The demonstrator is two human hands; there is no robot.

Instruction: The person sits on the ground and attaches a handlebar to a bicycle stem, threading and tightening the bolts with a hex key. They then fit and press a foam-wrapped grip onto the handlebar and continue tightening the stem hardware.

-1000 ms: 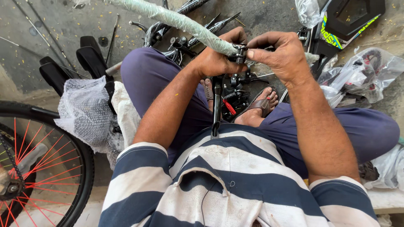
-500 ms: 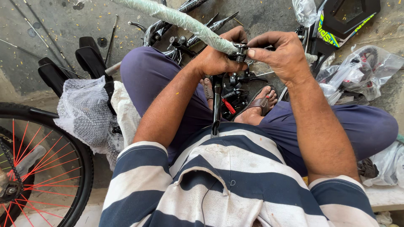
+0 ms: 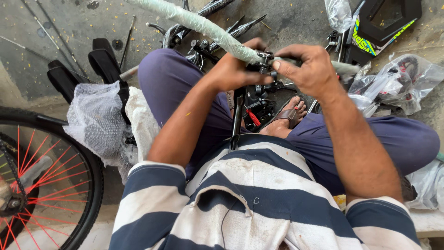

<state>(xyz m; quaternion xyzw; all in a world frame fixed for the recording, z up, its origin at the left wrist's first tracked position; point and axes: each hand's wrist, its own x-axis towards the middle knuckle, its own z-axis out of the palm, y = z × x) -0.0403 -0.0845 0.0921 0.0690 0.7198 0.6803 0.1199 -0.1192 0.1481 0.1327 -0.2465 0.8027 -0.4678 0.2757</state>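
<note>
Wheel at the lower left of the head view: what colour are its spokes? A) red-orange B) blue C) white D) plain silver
A: the wheel has a black tyre and bright red-orange spokes, lying well apart from both hands, which work at the wrapped handlebar.

Clear plastic parts bags [image 3: 397,81] right on floor; black panel w/ yellow-green decal [image 3: 365,37] top right.
</note>
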